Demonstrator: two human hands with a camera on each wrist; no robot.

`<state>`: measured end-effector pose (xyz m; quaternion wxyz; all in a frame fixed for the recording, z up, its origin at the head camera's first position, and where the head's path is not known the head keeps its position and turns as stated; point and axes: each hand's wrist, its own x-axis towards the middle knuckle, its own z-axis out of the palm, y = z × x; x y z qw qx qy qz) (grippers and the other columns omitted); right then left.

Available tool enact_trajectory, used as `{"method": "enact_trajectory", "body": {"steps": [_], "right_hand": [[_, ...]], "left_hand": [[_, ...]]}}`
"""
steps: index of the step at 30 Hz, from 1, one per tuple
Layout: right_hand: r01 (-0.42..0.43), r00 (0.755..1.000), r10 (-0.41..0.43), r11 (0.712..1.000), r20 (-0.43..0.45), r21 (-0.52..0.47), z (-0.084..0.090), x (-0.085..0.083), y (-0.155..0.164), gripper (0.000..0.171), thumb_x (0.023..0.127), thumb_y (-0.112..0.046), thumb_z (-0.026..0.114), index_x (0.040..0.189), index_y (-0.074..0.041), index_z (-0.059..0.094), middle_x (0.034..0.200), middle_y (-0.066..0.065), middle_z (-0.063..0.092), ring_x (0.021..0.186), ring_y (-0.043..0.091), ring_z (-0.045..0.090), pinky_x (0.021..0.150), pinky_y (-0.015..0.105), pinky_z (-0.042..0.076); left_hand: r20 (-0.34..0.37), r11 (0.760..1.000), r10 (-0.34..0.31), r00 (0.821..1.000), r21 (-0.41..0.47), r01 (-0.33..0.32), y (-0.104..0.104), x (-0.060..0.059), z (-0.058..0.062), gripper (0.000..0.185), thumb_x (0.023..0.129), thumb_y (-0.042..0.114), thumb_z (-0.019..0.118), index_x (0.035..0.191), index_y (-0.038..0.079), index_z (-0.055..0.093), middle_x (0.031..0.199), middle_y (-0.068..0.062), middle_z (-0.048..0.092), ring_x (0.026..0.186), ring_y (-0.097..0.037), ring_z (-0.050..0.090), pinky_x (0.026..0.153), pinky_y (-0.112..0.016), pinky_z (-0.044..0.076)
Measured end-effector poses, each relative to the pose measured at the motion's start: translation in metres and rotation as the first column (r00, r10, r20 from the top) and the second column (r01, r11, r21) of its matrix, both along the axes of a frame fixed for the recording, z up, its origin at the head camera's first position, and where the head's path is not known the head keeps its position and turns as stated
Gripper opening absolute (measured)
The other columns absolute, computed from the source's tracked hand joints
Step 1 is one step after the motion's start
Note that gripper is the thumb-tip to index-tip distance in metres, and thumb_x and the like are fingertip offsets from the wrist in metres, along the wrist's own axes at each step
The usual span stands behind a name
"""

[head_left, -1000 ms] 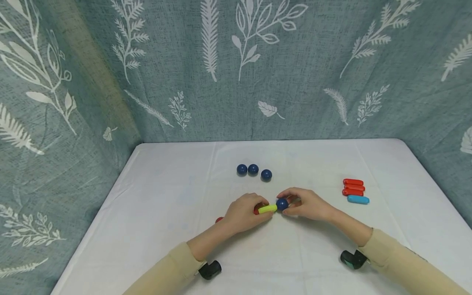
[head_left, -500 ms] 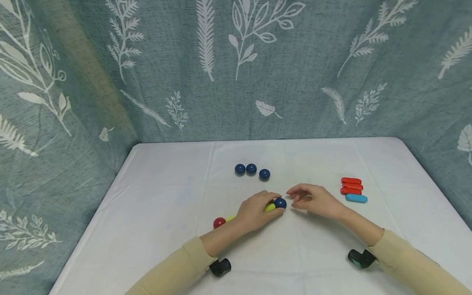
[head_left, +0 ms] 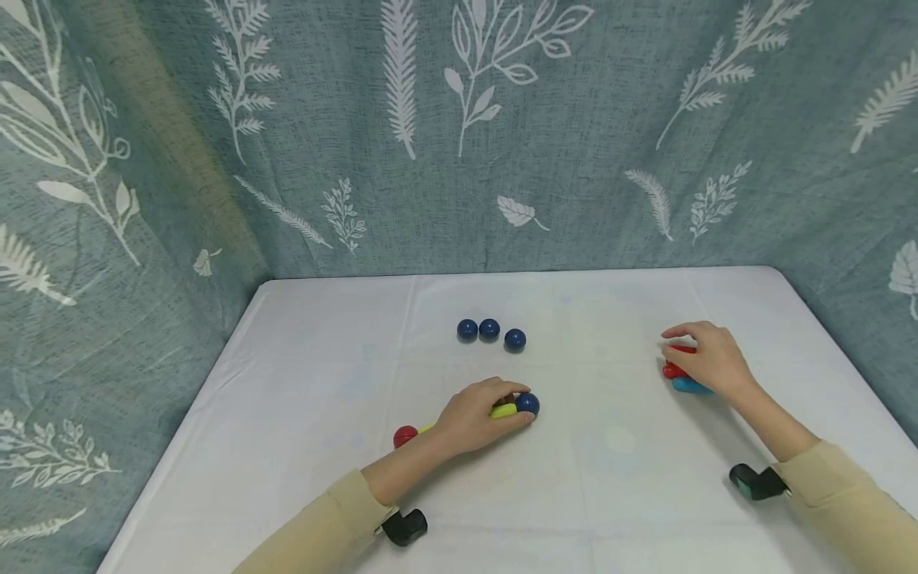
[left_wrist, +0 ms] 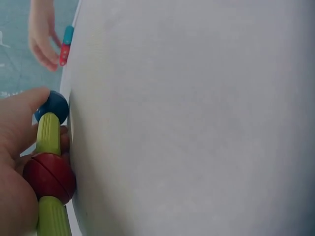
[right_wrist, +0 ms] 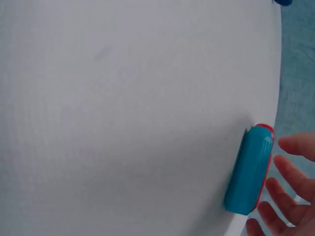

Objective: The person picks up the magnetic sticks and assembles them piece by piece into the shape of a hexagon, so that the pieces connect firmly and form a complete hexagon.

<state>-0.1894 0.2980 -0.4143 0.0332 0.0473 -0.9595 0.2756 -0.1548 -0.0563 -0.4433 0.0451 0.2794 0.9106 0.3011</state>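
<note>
My left hand (head_left: pixel 469 416) grips a chain of toy building pieces resting low over the table. At the chain's right end is a dark blue ball (head_left: pixel 528 404), between thumb and fingertips. A yellow-green rod (left_wrist: pixel 48 133) joins it to a red ball (left_wrist: pixel 49 178), and a second yellow-green rod (left_wrist: pixel 54 216) follows. Another red ball (head_left: pixel 405 435) shows past the wrist in the head view. Over at the right, my right hand (head_left: pixel 715 363) hovers with parted fingers above red rods (head_left: pixel 674 371), partly covering them. Beside these lies a light blue rod (right_wrist: pixel 248 169).
Several dark blue balls are laid out here: three loose ones, including the rightmost ball (head_left: pixel 515 340), sit toward the back of the white-covered table (head_left: pixel 588 494). A patterned blue-green curtain (head_left: pixel 445 215) stands behind the table. Black wrist cameras (head_left: pixel 405 528) hang under both sleeves.
My right hand let go of the blue ball at the chain's end and moved right to the red rods. My left hand shifted its grip toward the blue ball, then drew the chain slightly left.
</note>
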Motion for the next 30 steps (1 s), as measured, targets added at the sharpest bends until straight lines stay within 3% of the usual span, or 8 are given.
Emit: {"method": "enact_trajectory", "body": {"steps": [5,9,20,30], "right_hand": [[0.026,0.995,-0.027,1.0,0.097,0.005,-0.005,-0.005,0.007,0.037,0.087,-0.023,0.06,0.114,0.002,0.059,0.116,0.029,0.051,0.103,0.043,0.047,0.081,0.055,0.041],[0.015,0.993,-0.015,1.0,0.121,0.001,-0.006,-0.009,0.004,0.037,0.087,-0.025,0.06,0.114,0.0,0.059,0.114,0.026,0.053,0.098,0.037,0.05,0.076,0.049,0.044],[-0.131,0.991,0.13,0.991,0.043,0.026,-0.011,-0.013,-0.026,0.027,0.084,-0.012,0.063,0.109,-0.001,0.063,0.105,0.021,0.06,0.092,0.033,0.055,0.076,0.047,0.045],[-0.276,0.961,0.276,0.961,-0.027,-0.026,-0.016,0.003,-0.065,0.023,0.081,-0.01,0.069,0.104,-0.008,0.065,0.099,0.006,0.063,0.088,0.022,0.055,0.076,0.039,0.046]], "left_hand": [[0.009,1.0,-0.002,1.0,-0.004,0.002,-0.002,0.001,0.0,0.04,0.086,0.045,0.059,0.121,0.024,0.06,0.094,0.011,0.058,0.08,-0.006,0.049,0.068,-0.02,0.041],[0.01,1.0,0.001,1.0,-0.008,-0.001,-0.002,0.0,-0.001,0.04,0.086,0.046,0.059,0.12,0.026,0.06,0.092,0.012,0.057,0.079,-0.005,0.049,0.067,-0.02,0.041],[0.013,1.0,-0.004,1.0,-0.001,0.004,-0.002,0.001,0.001,0.039,0.086,0.045,0.059,0.12,0.025,0.06,0.092,0.012,0.057,0.078,-0.005,0.049,0.067,-0.02,0.041],[0.001,1.0,-0.007,1.0,0.001,0.007,-0.002,0.001,0.0,0.039,0.086,0.045,0.059,0.12,0.025,0.06,0.093,0.011,0.058,0.08,-0.005,0.05,0.068,-0.02,0.041]]}}
